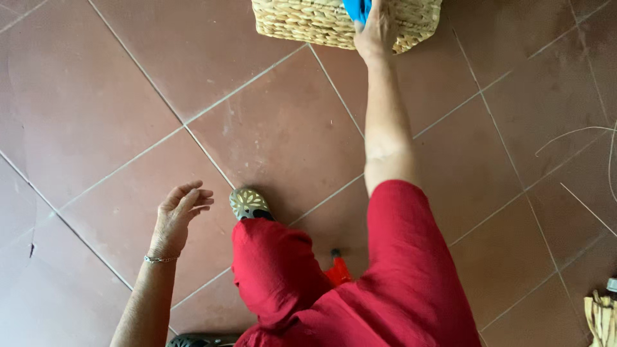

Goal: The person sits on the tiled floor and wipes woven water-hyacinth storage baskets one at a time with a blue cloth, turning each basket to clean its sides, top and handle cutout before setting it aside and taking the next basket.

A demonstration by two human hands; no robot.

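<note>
Red sleeve (411,257) and red trouser knee (276,270) filling foreground, patterned shoe (249,204) standing on tiled floor (116,96). Left hand (180,212) hanging free, fingers loosely spread. Right hand (376,29) reaching far, fingers pinching blue item (355,9) at rim of woven basket (308,22).

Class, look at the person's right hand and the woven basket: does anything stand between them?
Nothing visible does. The right hand is already at the woven basket, gripping a blue thing at its rim. The left hand hangs open and empty over the tiled floor, apart from the basket.
</note>
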